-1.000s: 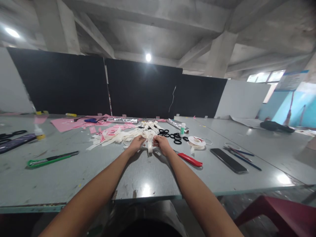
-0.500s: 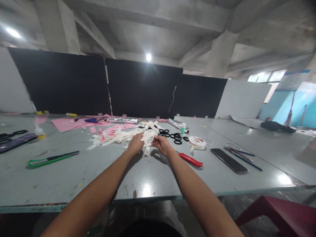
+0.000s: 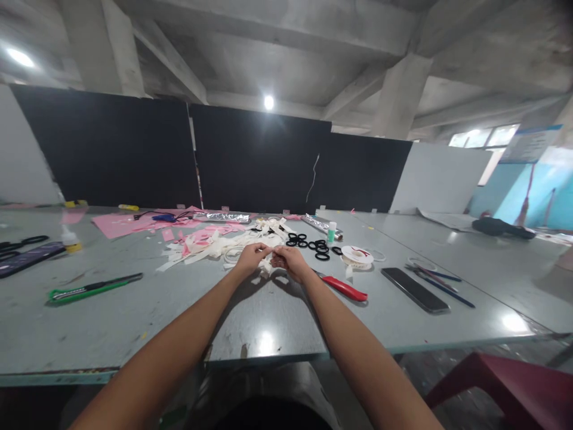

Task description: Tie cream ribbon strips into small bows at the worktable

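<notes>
My left hand (image 3: 251, 259) and my right hand (image 3: 289, 261) meet over the table, fingertips pinched together. Between them is a white ribbon (image 3: 265, 269), its loose ends hanging just below the fingers. Most of it is hidden by the hands. Just behind lies a heap of cream-white ribbon strips (image 3: 215, 246), mixed with pink scraps on its left. Several black rings (image 3: 320, 246) lie to the right of my right hand, near a ribbon spool (image 3: 357, 255). A red-handled tool (image 3: 344, 289) rests beside my right wrist, its front end partly covered.
On the left lie a green box cutter (image 3: 94, 289), a dark phone-like case (image 3: 31, 260) and a glue bottle (image 3: 70, 239). To the right are a phone (image 3: 415, 289), slim pens or brushes (image 3: 443, 283) and a green-white glue stick (image 3: 332, 232). Black panels (image 3: 259, 158) stand behind.
Both hands have come together, fingertips now touching or nearly so, where a gap showed before. The ribbon between them is now more covered. The view has shifted very slightly.
</notes>
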A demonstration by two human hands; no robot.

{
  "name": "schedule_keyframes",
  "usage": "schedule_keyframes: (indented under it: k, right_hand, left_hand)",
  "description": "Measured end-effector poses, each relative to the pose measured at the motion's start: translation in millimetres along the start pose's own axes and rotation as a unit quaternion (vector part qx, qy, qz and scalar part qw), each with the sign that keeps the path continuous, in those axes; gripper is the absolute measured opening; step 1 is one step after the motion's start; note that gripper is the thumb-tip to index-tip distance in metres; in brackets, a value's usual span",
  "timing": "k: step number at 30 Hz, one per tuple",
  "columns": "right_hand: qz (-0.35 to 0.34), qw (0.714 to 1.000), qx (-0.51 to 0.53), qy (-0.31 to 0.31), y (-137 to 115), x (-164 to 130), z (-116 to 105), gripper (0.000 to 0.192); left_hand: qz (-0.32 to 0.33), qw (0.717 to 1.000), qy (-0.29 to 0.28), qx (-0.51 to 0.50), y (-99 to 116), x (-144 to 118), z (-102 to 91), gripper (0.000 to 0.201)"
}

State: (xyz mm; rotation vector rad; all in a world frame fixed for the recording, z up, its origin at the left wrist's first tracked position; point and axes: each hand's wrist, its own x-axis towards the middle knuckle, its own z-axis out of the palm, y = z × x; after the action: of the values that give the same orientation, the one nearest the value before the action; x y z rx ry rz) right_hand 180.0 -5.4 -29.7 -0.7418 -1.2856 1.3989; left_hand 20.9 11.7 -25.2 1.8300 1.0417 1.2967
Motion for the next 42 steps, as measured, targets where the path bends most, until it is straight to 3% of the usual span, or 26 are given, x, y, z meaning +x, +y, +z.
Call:
schedule_keyframes:
  k: [7, 17, 22, 28, 34, 39, 42]
  right_hand:
    - [-0.004, 0.991, -0.132, 0.029, 4.7, 5.0, 5.9, 0.022]
    - [-0.033, 0.989, -0.138, 0.035, 2.5, 6.1, 8.7, 0.022]
    - [-0.036, 0.987, -0.149, 0.042, 3.3, 5.2, 7.0, 0.022]
    - [-0.053, 0.984, -0.168, 0.025, -0.4, 4.5, 8.9, 0.027]
    - [-0.03, 0.994, -0.103, 0.035, -1.3, 4.4, 10.7, 0.027]
    - [0.093, 0.993, 0.036, -0.059, -3.9, -4.1, 9.3, 0.042]
    - [0.102, 0.991, 0.067, -0.058, -5.3, -7.0, 8.8, 0.037]
  left_hand:
    - [0.003, 0.998, -0.019, -0.058, -0.6, 0.8, -0.4, 0.035]
    - [-0.073, 0.975, -0.029, -0.208, -4.6, -1.4, 2.8, 0.041]
    - [-0.068, 0.983, -0.05, -0.164, -3.3, -1.2, -1.6, 0.039]
    - [-0.033, 0.988, -0.019, -0.149, 0.6, -2.2, 0.1, 0.037]
    - [-0.039, 0.986, -0.01, -0.163, -1.3, -1.4, 0.4, 0.039]
    - [-0.018, 0.989, 0.009, -0.148, -1.1, -0.5, -2.3, 0.047]
    - [-0.012, 0.991, 0.011, -0.134, 0.5, -1.0, -4.0, 0.049]
